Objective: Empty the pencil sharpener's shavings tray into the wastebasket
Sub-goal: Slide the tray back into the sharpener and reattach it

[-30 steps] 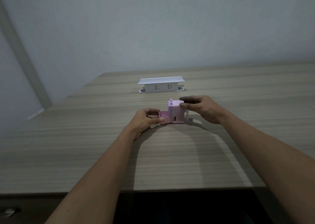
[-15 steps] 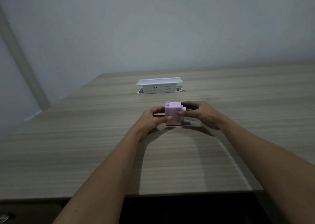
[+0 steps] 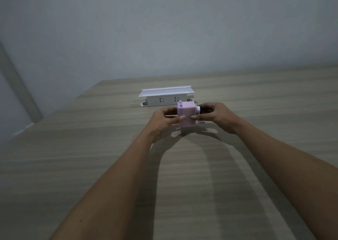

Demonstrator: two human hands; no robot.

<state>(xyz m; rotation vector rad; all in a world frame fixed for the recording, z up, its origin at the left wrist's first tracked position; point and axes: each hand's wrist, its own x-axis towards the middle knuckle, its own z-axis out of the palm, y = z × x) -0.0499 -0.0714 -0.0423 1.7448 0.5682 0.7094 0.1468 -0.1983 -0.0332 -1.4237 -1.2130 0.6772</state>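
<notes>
Head view: small pink plastic box-shaped pencil sharpener [image 3: 186, 118] upright between left hand [image 3: 163, 121] and right hand [image 3: 215, 115], fingers gripping both sides.

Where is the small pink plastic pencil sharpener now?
In the head view, the small pink plastic pencil sharpener is mid-table, held between the left hand and right hand, before the white socket box.
</notes>
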